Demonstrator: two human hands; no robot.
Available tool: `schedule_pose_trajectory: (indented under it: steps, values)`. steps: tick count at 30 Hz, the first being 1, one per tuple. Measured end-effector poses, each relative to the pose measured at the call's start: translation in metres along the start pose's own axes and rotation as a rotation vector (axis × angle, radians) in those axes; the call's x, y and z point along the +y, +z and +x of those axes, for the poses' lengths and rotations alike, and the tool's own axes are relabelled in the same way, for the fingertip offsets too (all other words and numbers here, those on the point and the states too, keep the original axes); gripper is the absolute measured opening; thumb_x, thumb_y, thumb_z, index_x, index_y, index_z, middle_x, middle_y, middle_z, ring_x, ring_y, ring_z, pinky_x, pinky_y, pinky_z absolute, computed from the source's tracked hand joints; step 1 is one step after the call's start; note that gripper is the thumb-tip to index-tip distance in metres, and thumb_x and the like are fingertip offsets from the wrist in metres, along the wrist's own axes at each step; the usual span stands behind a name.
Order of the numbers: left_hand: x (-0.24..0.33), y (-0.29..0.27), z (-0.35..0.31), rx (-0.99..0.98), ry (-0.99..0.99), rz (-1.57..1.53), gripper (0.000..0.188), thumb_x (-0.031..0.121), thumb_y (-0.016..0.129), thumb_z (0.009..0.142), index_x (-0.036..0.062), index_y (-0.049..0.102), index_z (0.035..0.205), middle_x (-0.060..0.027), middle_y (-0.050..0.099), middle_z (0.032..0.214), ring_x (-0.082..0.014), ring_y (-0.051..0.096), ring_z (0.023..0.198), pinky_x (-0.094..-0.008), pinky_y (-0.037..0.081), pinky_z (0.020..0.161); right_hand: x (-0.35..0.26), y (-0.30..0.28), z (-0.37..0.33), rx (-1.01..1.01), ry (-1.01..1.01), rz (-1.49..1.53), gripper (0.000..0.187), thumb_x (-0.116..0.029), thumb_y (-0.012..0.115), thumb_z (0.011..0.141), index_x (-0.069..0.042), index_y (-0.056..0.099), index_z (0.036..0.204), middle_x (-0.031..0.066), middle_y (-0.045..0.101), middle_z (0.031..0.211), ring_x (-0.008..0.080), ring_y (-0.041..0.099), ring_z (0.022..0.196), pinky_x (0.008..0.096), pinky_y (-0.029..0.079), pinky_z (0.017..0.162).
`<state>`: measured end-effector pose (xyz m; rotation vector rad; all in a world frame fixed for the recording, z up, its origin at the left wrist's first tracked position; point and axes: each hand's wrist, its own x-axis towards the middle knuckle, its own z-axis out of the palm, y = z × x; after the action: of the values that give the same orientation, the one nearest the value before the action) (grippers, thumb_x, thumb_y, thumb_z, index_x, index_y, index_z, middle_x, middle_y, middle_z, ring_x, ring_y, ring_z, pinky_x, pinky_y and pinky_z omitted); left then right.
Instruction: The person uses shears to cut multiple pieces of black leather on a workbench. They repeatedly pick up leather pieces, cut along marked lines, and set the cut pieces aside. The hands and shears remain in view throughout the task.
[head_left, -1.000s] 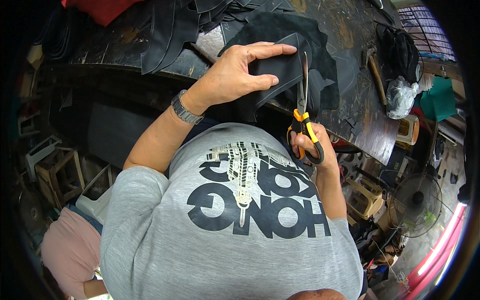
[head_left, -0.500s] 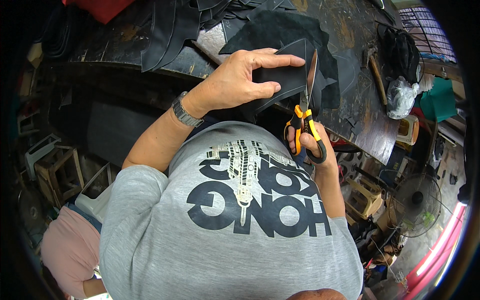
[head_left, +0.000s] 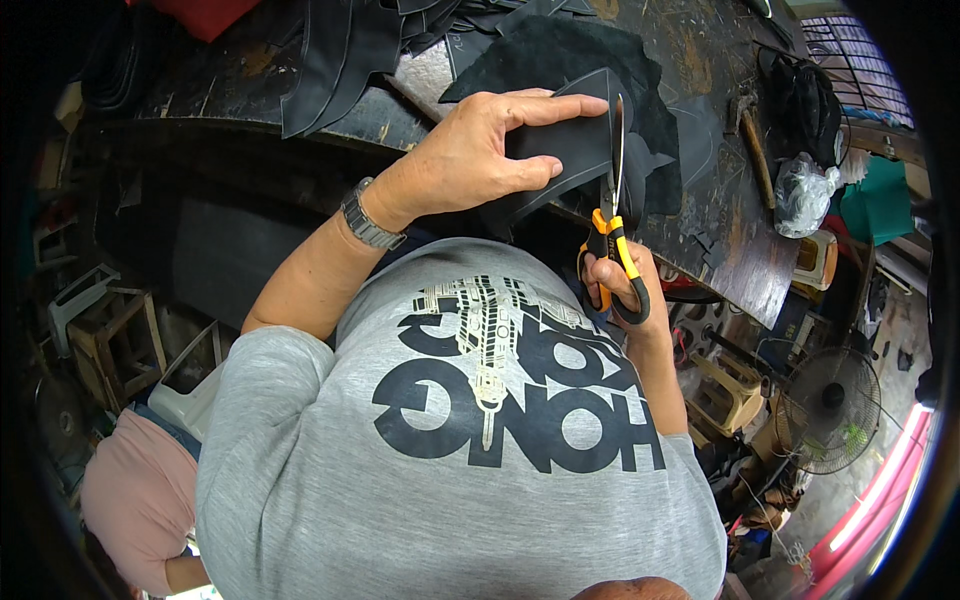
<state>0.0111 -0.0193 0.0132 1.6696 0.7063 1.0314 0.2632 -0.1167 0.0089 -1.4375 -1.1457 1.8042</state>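
Note:
My left hand (head_left: 465, 155) holds a black leather piece (head_left: 565, 150) with a pale line along its edge. Its thumb and index finger lie spread on top of the leather, and the other fingers are mostly hidden. In my right hand (head_left: 638, 275) is a pair of scissors (head_left: 613, 215) with orange, yellow and black handles. The blades point away from me along the leather's right edge, just beside my left index fingertip. They look nearly closed. A larger, rough-edged dark leather piece (head_left: 650, 110) lies beyond and under the held one.
Cut black leather strips (head_left: 335, 75) lie on the worn dark table (head_left: 715, 220) at the far left. A hammer (head_left: 755, 160), a clear plastic bag (head_left: 803, 195) and a black bag (head_left: 800, 105) sit at the right. A fan (head_left: 828, 410) stands lower right; another person (head_left: 140, 500) is lower left.
The scissors' handles have come closer together and the blades have closed. The leather and my left hand have shifted slightly away from me.

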Motion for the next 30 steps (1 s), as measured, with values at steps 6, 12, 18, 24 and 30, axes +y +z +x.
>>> schedule_pose_trajectory:
  steps: [6,12,18,24,30]
  values:
    - [-0.003,0.001,-0.002,0.005,-0.003,-0.013,0.052,0.004,0.064,0.08,0.0081,0.061,0.132,-0.0136,0.066,0.119,-0.0188,0.068,0.096,-0.026,0.054,0.085,0.002,0.003,-0.001,0.047,-0.018,-0.028,0.039,-0.038,0.083,0.079,-0.005,0.061,0.077,-0.0021,0.053,0.056,0.0055,0.049,0.047,0.02,0.037,0.044]
    - [-0.006,0.0,-0.001,0.004,0.007,0.01,0.052,0.004,0.065,0.08,0.0082,0.061,0.132,-0.0138,0.067,0.119,-0.0188,0.068,0.096,-0.0251,0.054,0.084,0.001,0.008,-0.003,0.079,-0.022,0.003,0.033,-0.032,0.082,0.08,-0.006,0.062,0.076,-0.003,0.051,0.054,0.0046,0.045,0.043,0.0195,0.034,0.041]
    - [-0.009,-0.003,-0.001,-0.01,-0.003,-0.013,0.052,0.004,0.065,0.08,0.0085,0.061,0.132,-0.0129,0.067,0.119,-0.0181,0.068,0.096,-0.0236,0.054,0.085,-0.009,0.017,-0.007,0.129,0.037,-0.045,0.032,-0.031,0.082,0.081,-0.006,0.062,0.076,-0.0034,0.05,0.053,0.0039,0.044,0.042,0.0198,0.033,0.04]
    - [-0.012,-0.002,0.001,0.002,0.007,-0.041,0.052,0.003,0.065,0.08,0.008,0.062,0.132,-0.0117,0.067,0.117,-0.0173,0.068,0.097,-0.0241,0.054,0.086,-0.016,0.021,-0.01,0.146,0.102,-0.119,0.032,-0.031,0.081,0.082,-0.005,0.063,0.076,-0.0031,0.051,0.053,0.0043,0.045,0.042,0.0198,0.034,0.041]
    - [-0.005,-0.001,-0.001,-0.019,-0.02,-0.066,0.052,0.001,0.065,0.08,0.0082,0.062,0.131,-0.0086,0.066,0.107,-0.0155,0.066,0.091,-0.0241,0.053,0.084,-0.013,0.012,0.001,0.022,0.051,0.016,0.036,-0.034,0.081,0.08,-0.004,0.063,0.079,0.0,0.055,0.056,0.0072,0.051,0.044,0.0204,0.038,0.042]
